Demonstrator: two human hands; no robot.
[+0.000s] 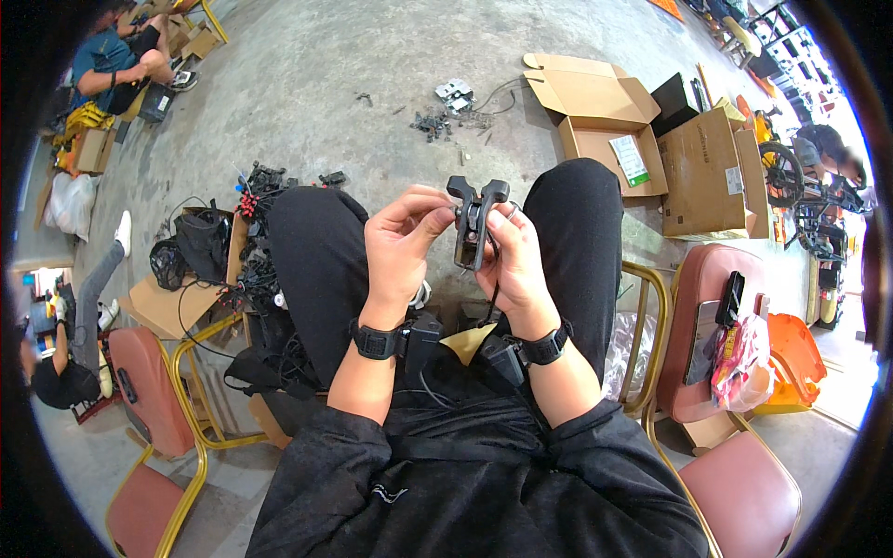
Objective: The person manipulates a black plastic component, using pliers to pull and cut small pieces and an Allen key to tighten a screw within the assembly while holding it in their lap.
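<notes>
Between my knees I hold up a black Y-shaped plastic part (468,249) with two short arms at its top and a slotted body below. My left hand (398,244) is closed, with thumb and forefinger pinching at the part's left side; whatever small piece is between the fingertips is too small to make out. On the other side my right hand (517,260) is closed round the part's right edge, with a ring on one finger. A dark cable (493,299) hangs below it. Each wrist wears a black strap with a black box.
Beside my left leg lies a heap of black parts and cables (265,200) by an opened carton. Ahead are small loose pieces (433,125) on the concrete floor. An open cardboard box (595,139) stands front right. Pink chairs (698,353) flank me; several people sit or work around.
</notes>
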